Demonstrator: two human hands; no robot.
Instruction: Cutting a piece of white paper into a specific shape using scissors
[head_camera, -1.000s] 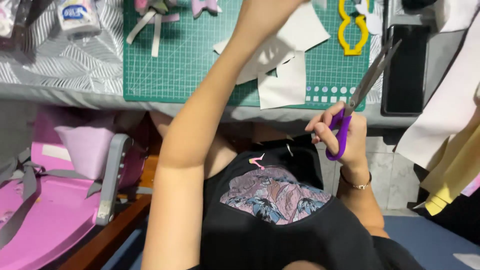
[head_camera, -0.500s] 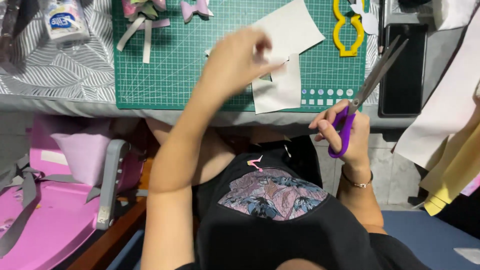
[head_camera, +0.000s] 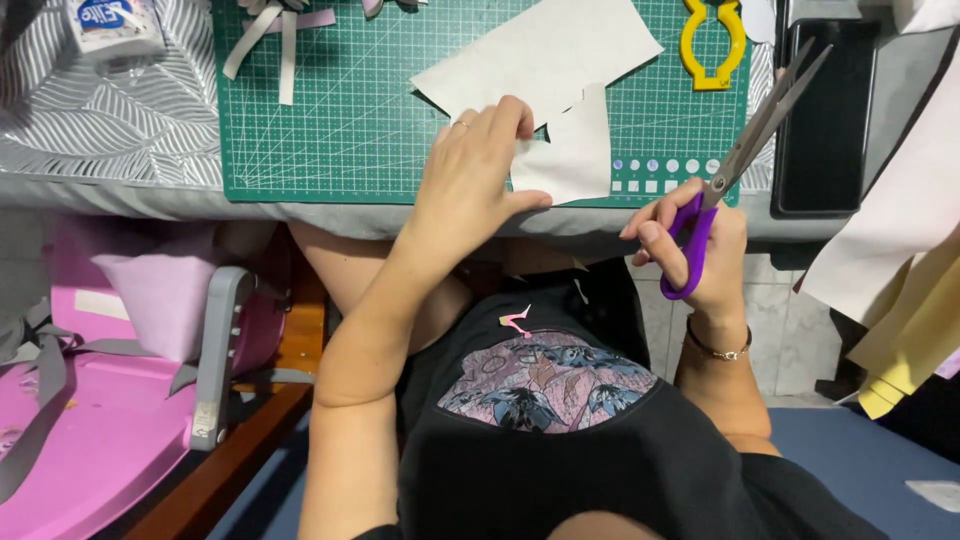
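Observation:
My left hand rests at the near edge of a green cutting mat, with its fingers pinching a small piece of white paper. A larger white sheet lies on the mat just beyond it. My right hand hovers off the table's front edge and grips purple-handled scissors, whose blades are slightly apart and point up and to the right. A small pink scrap lies on my black shirt.
Pink and white paper strips lie at the mat's top left beside a white glue bottle. A yellow plastic tool sits at the mat's top right, next to a black phone. A pink case stands at lower left.
My left hand came down from the far side of the mat to its near edge and took hold of the small white paper. My right hand with the scissors barely moved.

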